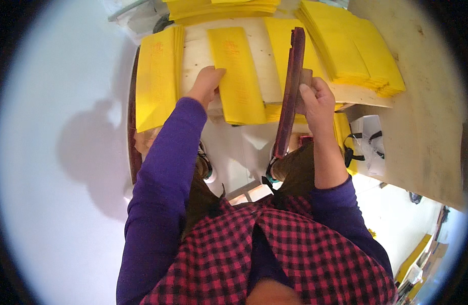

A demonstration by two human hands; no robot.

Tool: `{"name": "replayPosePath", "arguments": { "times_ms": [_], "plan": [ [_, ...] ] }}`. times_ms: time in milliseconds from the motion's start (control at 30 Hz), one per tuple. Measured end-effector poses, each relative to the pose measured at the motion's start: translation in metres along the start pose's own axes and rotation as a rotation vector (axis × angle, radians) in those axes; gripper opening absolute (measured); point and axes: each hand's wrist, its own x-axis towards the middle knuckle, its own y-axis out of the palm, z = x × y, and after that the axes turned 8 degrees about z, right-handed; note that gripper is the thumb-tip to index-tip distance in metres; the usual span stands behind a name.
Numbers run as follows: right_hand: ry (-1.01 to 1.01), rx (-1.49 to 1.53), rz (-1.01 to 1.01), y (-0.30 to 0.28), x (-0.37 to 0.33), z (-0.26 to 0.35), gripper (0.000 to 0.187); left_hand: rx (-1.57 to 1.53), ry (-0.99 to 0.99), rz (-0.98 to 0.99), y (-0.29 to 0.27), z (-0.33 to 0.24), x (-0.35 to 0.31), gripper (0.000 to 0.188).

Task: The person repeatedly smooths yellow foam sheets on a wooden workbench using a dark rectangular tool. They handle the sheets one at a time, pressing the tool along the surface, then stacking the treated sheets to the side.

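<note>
My right hand point(318, 104) is closed around the wooden grip block of a long, narrow bar point(291, 91), stained dark red and held upright on edge. My left hand point(207, 85) has its fingers curled at the left edge of a flat yellow strip point(237, 76), thumb on top, pinching it. Faint orange-red print shows on this strip, which lies on a pale wooden board point(196, 46) and overhangs its near edge. To the left of it, a stack of printed yellow strips point(157, 76) also hangs over that edge.
A thick pile of yellow sheets point(353, 48) lies at the right, and another yellow stack point(224, 10) sits at the back. A plywood panel point(422, 107) borders the right side. Below it hangs a white bag point(369, 140) with black straps. A pale wall point(51, 152) stands at left.
</note>
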Motion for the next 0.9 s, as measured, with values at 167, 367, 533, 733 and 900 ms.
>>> {"name": "replayPosePath", "arguments": {
  "times_ms": [167, 367, 533, 733, 900],
  "plan": [
    [-0.002, -0.066, 0.005, -0.007, 0.005, -0.009, 0.013, -0.030, 0.088, 0.001, -0.007, -0.007, 0.021, 0.025],
    [0.041, 0.103, -0.001, -0.014, 0.005, -0.009, 0.014, -0.053, 0.280, 0.178, -0.069, -0.033, 0.004, 0.035],
    [0.047, 0.110, 0.045, -0.014, 0.005, -0.010, 0.013, -0.006, 0.254, -0.105, -0.105, -0.055, -0.038, 0.039],
    [0.075, 0.065, 0.031, -0.007, 0.003, -0.006, 0.014, -0.132, 0.172, -0.020, -0.154, -0.059, -0.075, 0.036],
    [0.025, 0.085, 0.052, -0.002, 0.005, -0.008, 0.013, -0.138, 0.112, -0.058, -0.182, -0.040, -0.072, 0.036]
  ]
}}
